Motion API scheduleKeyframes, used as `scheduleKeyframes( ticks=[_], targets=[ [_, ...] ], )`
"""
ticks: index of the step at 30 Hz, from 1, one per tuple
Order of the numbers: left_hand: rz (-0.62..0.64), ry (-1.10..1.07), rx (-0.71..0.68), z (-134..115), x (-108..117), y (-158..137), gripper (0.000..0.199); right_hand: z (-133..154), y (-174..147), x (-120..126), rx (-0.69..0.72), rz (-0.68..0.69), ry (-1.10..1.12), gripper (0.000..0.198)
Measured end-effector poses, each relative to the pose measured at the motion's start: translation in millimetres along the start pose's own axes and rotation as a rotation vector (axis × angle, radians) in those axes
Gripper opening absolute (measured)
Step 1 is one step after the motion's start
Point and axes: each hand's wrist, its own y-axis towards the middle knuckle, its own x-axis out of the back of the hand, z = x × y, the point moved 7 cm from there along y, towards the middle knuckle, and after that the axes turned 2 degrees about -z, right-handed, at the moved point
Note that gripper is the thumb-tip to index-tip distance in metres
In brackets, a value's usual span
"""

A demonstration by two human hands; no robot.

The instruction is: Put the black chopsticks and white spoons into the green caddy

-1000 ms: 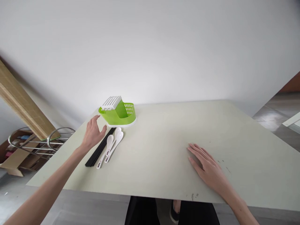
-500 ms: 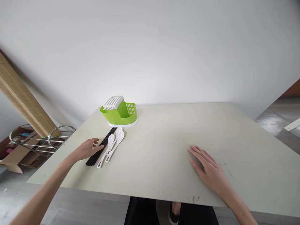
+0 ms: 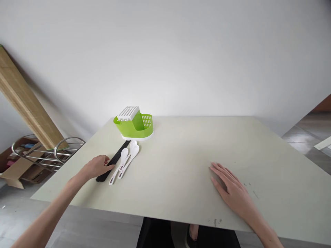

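My left hand is at a bundle of black chopsticks on the table's left side. Its thumb lies along the near side and its curled fingers on the far side, closed about the bundle, which still rests on the tabletop. Just right of the chopsticks lie three white spoons, bowls pointing away from me, one partly covered by the others. Behind them stands a green cutlery caddy with a white slotted top and white base. My right hand rests open on the table, fingers extended, holding nothing.
The pale table reaches back to a white wall. Left of it, on the floor side, are a metal rack, an open cardboard box and a long leaning bamboo-coloured panel.
My left hand has lowered and closed around the chopsticks, which now sit tighter together. The whole view has shifted slightly; my right hand stays in place on the table.
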Motion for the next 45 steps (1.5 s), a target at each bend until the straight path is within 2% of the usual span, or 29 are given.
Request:
scheduleKeyframes(
  ticks=[3, 9, 14, 17, 22, 27, 29, 31, 38, 41, 45],
  targets=[
    [0.085, 0.095, 0.044, -5.7, 0.6, -3.0, 0.042, 1.6, 0.1, 0.8, 0.005, -0.001, -0.004, 0.058],
    [0.111, 0.269, 0.031, -14.7, 5.2, -4.0, 0.03, 1.0, 0.8, 0.8, 0.011, -0.014, -0.006, 0.057],
    [0.138, 0.353, 0.036, -9.0, -5.8, -5.7, 0.033, -0.8, 0.0, -0.3, 0.017, -0.012, -0.004, 0.057],
    [0.143, 0.301, 0.038, -3.5, -14.1, -10.1, 0.038, -0.7, -0.3, -0.4, 0.023, -0.014, 0.004, 0.057],
    [0.026, 0.113, 0.037, 9.0, -20.0, -20.1, 0.046, -0.9, -0.4, -1.3, 0.015, -0.004, 0.005, 0.058],
    [-0.135, 0.006, 0.062, 8.1, -9.8, -39.1, 0.048, -0.9, -0.4, -0.2, 0.031, -0.029, 0.005, 0.056],
    [-0.182, -0.029, 0.038, -8.3, -3.9, -50.7, 0.047, -1.1, -0.3, 0.2, 0.035, -0.038, 0.004, 0.055],
    [-0.173, -0.047, -0.024, -36.2, -3.5, -63.5, 0.046, -1.7, -0.2, 0.2, 0.035, -0.039, 0.0, 0.055],
    [0.062, 0.045, -0.242, -151.7, -37.9, -100.0, 0.035, 1.1, 0.4, 2.1, 0.044, -0.035, 0.007, 0.056],
    [0.128, 0.071, -0.256, -181.7, -49.0, -105.3, 0.032, 2.7, 0.9, 3.6, 0.042, -0.035, 0.011, 0.056],
    [0.131, 0.133, -0.255, -206.3, -52.7, -105.7, 0.032, 2.8, 1.7, 4.5, 0.024, -0.032, 0.009, 0.056]
  ],
)
